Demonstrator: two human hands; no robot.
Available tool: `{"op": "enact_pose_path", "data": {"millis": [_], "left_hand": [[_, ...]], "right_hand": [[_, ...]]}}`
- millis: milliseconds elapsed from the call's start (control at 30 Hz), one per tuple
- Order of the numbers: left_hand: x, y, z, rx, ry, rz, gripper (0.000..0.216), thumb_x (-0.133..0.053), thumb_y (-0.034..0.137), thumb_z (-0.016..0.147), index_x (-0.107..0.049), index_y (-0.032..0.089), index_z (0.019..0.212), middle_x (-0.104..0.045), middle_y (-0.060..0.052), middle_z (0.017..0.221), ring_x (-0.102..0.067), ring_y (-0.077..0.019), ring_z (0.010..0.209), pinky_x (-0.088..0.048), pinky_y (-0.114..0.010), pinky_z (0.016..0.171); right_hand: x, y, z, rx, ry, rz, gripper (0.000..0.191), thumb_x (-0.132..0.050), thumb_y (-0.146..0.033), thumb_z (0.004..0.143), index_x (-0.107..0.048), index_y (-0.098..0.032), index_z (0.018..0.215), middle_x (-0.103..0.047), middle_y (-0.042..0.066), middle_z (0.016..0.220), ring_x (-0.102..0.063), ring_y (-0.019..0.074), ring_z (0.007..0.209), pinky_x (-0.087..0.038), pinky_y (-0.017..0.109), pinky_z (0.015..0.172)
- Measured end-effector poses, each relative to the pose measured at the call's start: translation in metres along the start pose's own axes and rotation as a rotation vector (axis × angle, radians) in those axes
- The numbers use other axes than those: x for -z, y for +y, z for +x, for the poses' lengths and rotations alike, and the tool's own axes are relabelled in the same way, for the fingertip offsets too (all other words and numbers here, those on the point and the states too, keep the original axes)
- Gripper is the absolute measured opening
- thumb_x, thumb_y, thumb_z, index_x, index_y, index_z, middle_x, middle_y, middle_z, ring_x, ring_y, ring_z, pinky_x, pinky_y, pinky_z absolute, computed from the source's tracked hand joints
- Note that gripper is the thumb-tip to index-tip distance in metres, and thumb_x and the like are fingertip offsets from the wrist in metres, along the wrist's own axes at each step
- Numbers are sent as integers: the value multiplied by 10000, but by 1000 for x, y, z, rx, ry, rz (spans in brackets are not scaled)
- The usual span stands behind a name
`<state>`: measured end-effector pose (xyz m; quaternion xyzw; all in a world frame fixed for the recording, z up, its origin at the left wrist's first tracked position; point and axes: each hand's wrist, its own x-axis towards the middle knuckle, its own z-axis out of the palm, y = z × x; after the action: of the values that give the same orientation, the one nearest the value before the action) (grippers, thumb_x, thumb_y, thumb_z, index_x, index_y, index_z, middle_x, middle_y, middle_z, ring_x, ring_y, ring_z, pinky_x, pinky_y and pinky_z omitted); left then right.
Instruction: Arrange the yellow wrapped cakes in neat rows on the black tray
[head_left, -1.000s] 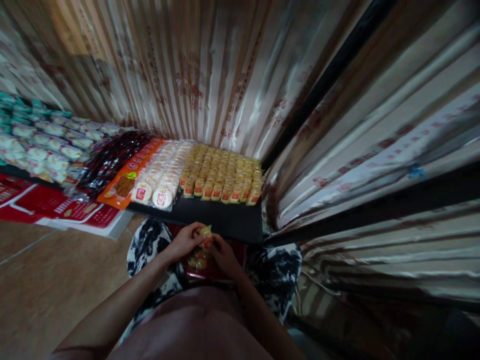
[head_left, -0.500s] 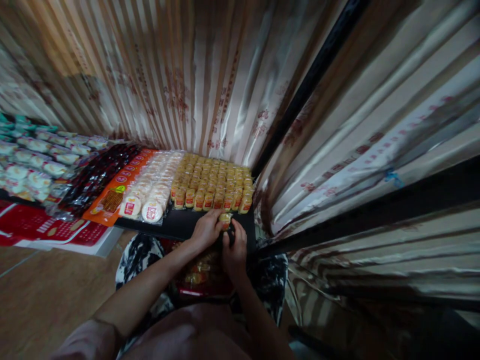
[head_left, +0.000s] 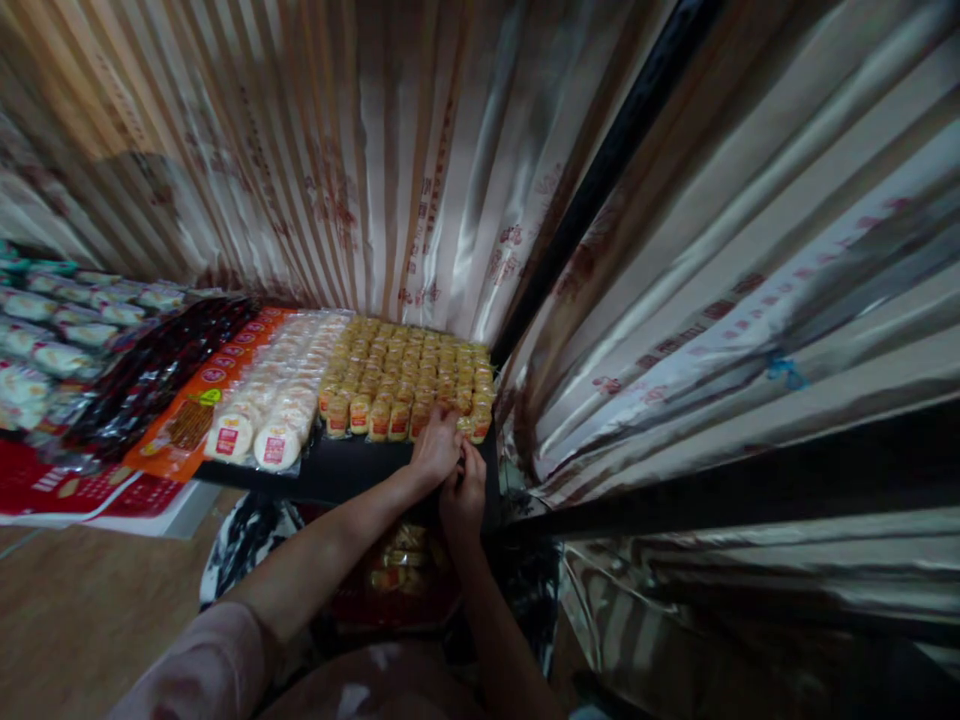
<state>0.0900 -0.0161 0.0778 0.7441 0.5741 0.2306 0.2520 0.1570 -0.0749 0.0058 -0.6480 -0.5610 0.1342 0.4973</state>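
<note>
Rows of small yellow wrapped pastries [head_left: 405,370] stand packed together on a black tabletop [head_left: 330,462]. At the right part of their front row, my left hand [head_left: 435,450] has its fingers closed around a wrapped pastry [head_left: 465,426], which it partly covers. My right hand [head_left: 465,490] is just below and to the right, its bent fingertips pressed against the same pastry and nearly touching the left hand. Below the table edge, more wrapped pastries [head_left: 405,570] lie in a dark red container in my lap, partly hidden by my forearms.
Left of the pastries are white round wrapped crackers [head_left: 279,447], an orange packet [head_left: 180,430], dark wrapped sticks [head_left: 161,375] and white packs [head_left: 64,345]. A pleated curtain [head_left: 375,200] hangs behind, with a black pole [head_left: 592,200] slanting across it. A red printed sheet [head_left: 90,495] hangs at left.
Both hands have moved forward with the wrapped pastry, from in front of the rows to the right part of the front row. The view has shifted slightly.
</note>
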Motion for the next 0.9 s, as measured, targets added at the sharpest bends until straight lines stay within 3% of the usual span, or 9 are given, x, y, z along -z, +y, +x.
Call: {"op": "enact_pose_path", "data": {"millis": [133, 367, 500, 700, 900], "left_hand": [[-4, 2, 7, 11, -1, 26, 292, -427, 204, 848, -515, 190, 1126, -443, -78, 1177, -581, -151, 859, -460, -241, 771], [-10, 0, 11, 6, 19, 70, 350, -402, 235, 868, -457, 173, 1208, -418, -117, 1206, -592, -185, 866, -481, -282, 759], [-16, -5, 3, -51, 77, 49, 393, -383, 235, 879, -395, 166, 1265, -386, -136, 1248, -562, -208, 964, -482, -296, 790], [-29, -19, -15, -230, 54, -23, 305, -345, 175, 878, -482, 151, 1150, -488, -100, 1120, -499, -185, 1032, -440, -301, 903], [-35, -24, -15, -192, 62, -53, 348, -388, 178, 848, -465, 122, 1183, -477, -120, 1123, -491, -197, 1011, -446, -313, 886]], "right_hand": [[-3, 4, 7, -33, 30, -5, 466, -307, -184, 822, -408, -161, 1277, -446, 152, 1239, -447, 219, 1143, -421, 420, 920], [-9, 14, 15, 3, 33, -62, 450, -282, -188, 846, -454, -143, 1260, -457, 150, 1204, -431, 212, 1151, -365, 420, 983], [-13, 22, 15, 23, 59, -69, 428, -327, -245, 865, -454, -158, 1264, -451, 148, 1184, -453, 218, 1118, -388, 415, 957], [-14, 26, 12, 43, 73, -78, 404, -338, -247, 885, -427, -194, 1275, -450, 139, 1181, -450, 215, 1125, -403, 411, 939], [-10, 22, 14, 20, 110, -42, 363, -372, -272, 881, -481, -180, 1215, -470, 137, 1164, -459, 213, 1117, -404, 409, 941]]}}
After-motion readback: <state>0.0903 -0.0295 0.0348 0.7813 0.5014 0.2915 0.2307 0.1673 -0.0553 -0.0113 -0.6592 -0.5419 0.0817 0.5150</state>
